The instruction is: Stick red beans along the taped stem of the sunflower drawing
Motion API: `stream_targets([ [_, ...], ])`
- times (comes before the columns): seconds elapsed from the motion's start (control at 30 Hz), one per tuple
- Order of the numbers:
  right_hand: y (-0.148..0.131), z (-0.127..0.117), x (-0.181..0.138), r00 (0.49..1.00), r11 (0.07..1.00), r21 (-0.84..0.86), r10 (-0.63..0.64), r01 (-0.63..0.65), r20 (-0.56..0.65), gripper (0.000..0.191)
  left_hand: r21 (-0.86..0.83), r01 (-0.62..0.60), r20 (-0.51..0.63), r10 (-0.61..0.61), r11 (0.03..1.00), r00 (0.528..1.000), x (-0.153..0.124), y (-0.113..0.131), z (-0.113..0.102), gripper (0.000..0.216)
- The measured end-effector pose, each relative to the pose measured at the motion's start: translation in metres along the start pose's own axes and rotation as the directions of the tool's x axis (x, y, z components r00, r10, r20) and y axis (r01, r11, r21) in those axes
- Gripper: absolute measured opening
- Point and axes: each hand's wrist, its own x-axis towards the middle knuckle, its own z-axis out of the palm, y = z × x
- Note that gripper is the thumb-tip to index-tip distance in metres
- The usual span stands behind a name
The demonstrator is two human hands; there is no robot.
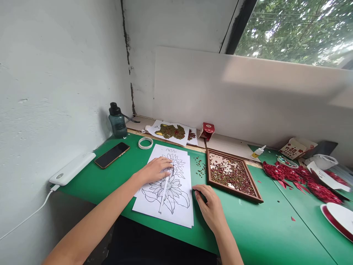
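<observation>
A white sheet with a black line drawing of a sunflower (168,187) lies on the green table (248,228). My left hand (156,170) rests flat on the upper part of the drawing, fingers stretched out. A thin pale strip runs down the middle of the flower below those fingers. My right hand (210,209) lies on the table at the sheet's right edge, fingers curled with the tips near the paper; nothing shows in it.
A wooden frame tray of dark beans (231,175) sits right of the sheet, loose beans (200,167) beside it. A phone (111,155), power bank (72,168), tape roll (145,142) and water bottle (117,121) stand left. Red ribbon flowers (300,178) lie right.
</observation>
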Motion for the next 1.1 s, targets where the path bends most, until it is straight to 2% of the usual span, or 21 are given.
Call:
stream_targets([
  [0.43,-0.0007,0.0,0.0008,1.0,1.0,0.009,0.001,-0.001,-0.002,0.023,-0.003,0.004,-0.001,-0.004,1.0,1.0,0.0007,-0.0005,0.0003,0.035],
  [0.83,0.0019,0.0016,0.0015,1.0,1.0,0.019,0.016,-0.016,0.004,0.024,-0.036,0.035,0.054,-0.033,0.999,0.998,-0.0013,-0.0008,-0.0032,0.059],
  [1.1,0.0031,0.002,0.0002,0.999,0.999,0.02,0.035,-0.034,-0.01,0.028,-0.03,0.048,0.041,-0.047,0.998,0.998,-0.0001,-0.0029,-0.0007,0.055],
])
